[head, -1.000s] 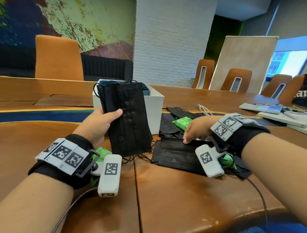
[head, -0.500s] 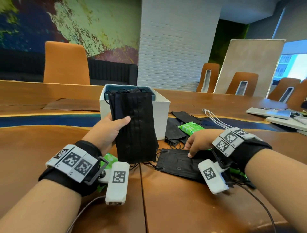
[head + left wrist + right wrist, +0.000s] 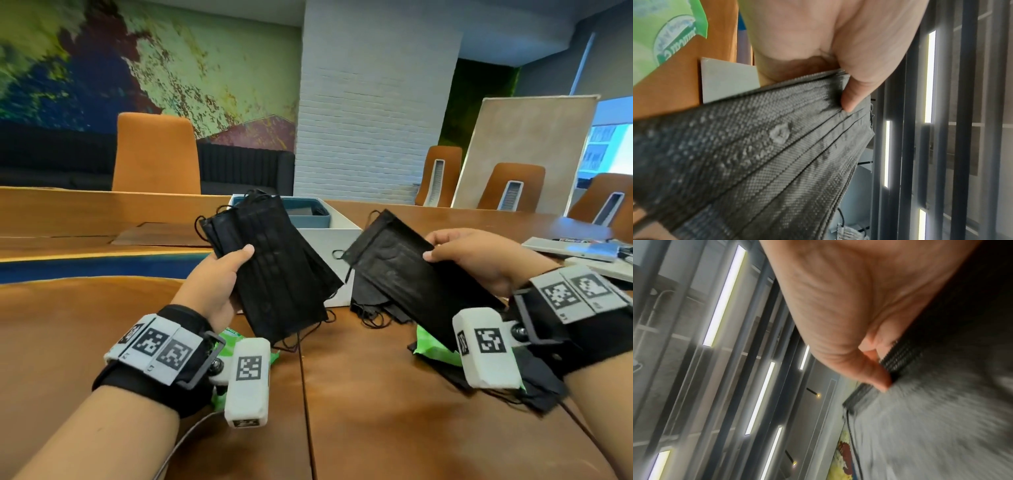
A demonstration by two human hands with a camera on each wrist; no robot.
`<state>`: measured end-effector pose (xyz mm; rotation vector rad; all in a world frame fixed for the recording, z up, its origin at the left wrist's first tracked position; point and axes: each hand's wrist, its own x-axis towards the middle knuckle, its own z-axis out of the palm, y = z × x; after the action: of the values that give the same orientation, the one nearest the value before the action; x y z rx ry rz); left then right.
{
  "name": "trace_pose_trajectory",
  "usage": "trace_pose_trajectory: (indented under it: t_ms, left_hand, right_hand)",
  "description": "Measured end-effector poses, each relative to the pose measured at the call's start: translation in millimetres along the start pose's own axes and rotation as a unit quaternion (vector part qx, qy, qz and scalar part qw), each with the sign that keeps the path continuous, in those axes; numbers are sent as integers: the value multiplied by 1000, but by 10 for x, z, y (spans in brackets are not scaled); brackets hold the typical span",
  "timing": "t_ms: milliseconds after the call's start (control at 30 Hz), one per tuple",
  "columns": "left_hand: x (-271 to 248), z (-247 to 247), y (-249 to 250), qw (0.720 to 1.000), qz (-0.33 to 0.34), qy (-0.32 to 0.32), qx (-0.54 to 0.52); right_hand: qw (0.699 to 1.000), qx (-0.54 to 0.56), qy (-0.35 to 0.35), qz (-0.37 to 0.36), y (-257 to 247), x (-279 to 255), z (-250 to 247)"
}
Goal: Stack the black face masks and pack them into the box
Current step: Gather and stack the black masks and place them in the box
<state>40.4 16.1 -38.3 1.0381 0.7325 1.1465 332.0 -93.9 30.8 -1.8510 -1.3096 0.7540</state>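
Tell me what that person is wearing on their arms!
Both forearms are bare, with no sleeves. Each wrist has a wide black wrist strap, topped with a grey plate of black-and-white square code tags. A small white camera block with its own tag hangs from each strap on a metal bracket, and a thin grey cable trails from the left one.

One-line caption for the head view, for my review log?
Left hand holds a stack of black pleated face masks; right hand holds another black mask before the open white cardboard box.

Two hands [image 3: 219, 284]; one white box [image 3: 337, 246]; four orange chairs [image 3: 156, 154].
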Motion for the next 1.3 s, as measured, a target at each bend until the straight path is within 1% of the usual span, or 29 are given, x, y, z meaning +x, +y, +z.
trace_pose_trajectory:
  t_ms: [67, 100, 167, 200, 267, 333, 367, 433, 500, 600, 633, 667, 767, 867, 933, 1000, 1067, 1133, 1233, 1300]
  left_hand:
    - [-12, -10, 26, 1000, 4, 7, -8]
    - [-21, -11, 33, 1000, 9, 10, -9]
    - [-29, -16, 37, 1000, 17, 15, -4]
    - [-29, -13, 32, 1000, 21, 15, 1]
    - [-37, 20, 5, 999, 26, 7, 20]
    - [-49, 82, -43, 998, 30, 2, 50]
    - [-56, 118, -69, 998, 32, 1, 62]
    - [-67, 170, -100, 997, 30, 4, 76]
    - [-65, 182, -101, 997, 24, 8, 73]
    - [-61, 178, -88, 999, 11, 4, 51]
    - [-63, 191, -94, 999, 6, -2, 48]
    - [-67, 214, -106, 999, 3, -12, 49]
    - [-85, 319, -186, 997, 4, -40, 69]
    - [-103, 428, -266, 991, 25, -59, 120]
    - [-128, 461, -293, 986, 24, -74, 148]
    - [-154, 446, -297, 981, 33, -106, 158]
    - [-171, 402, -306, 972, 61, -157, 167]
    - [-188, 361, -296, 965, 73, -184, 173]
    - [-194, 345, -251, 968, 85, -171, 165]
    - [-207, 358, -211, 973, 81, -156, 148]
  right_hand:
    - [996, 20, 85, 8, 102, 87, -71]
    - [993, 31, 117, 12, 151, 130, -95]
    - [985, 84, 148, 16, 223, 178, -103]
    - [981, 134, 143, 10, 231, 186, -82]
    - [962, 254, 92, -32, 200, 184, 34]
    - [930, 355, 18, -97, 133, 171, 207]
    - [914, 387, -9, -123, 90, 177, 296]
    - [888, 430, -47, -156, -8, 209, 458]
    - [865, 463, -76, -174, -84, 239, 603]
    - [830, 512, -117, -186, -85, 294, 794]
    - [826, 519, -124, -184, -57, 317, 848]
    - [826, 519, -128, -179, -25, 337, 900]
    - [844, 496, -132, -154, 66, 358, 1023]
    - [838, 504, -153, -145, 132, 358, 1089]
    - [843, 495, -154, -144, 155, 361, 1117]
    - [856, 474, -151, -141, 173, 367, 1145]
    - [866, 458, -151, -134, 195, 376, 1175]
    - [870, 452, -149, -130, 205, 377, 1217]
    - [868, 457, -141, -134, 201, 357, 1269]
    - [861, 467, -144, -142, 197, 338, 1291]
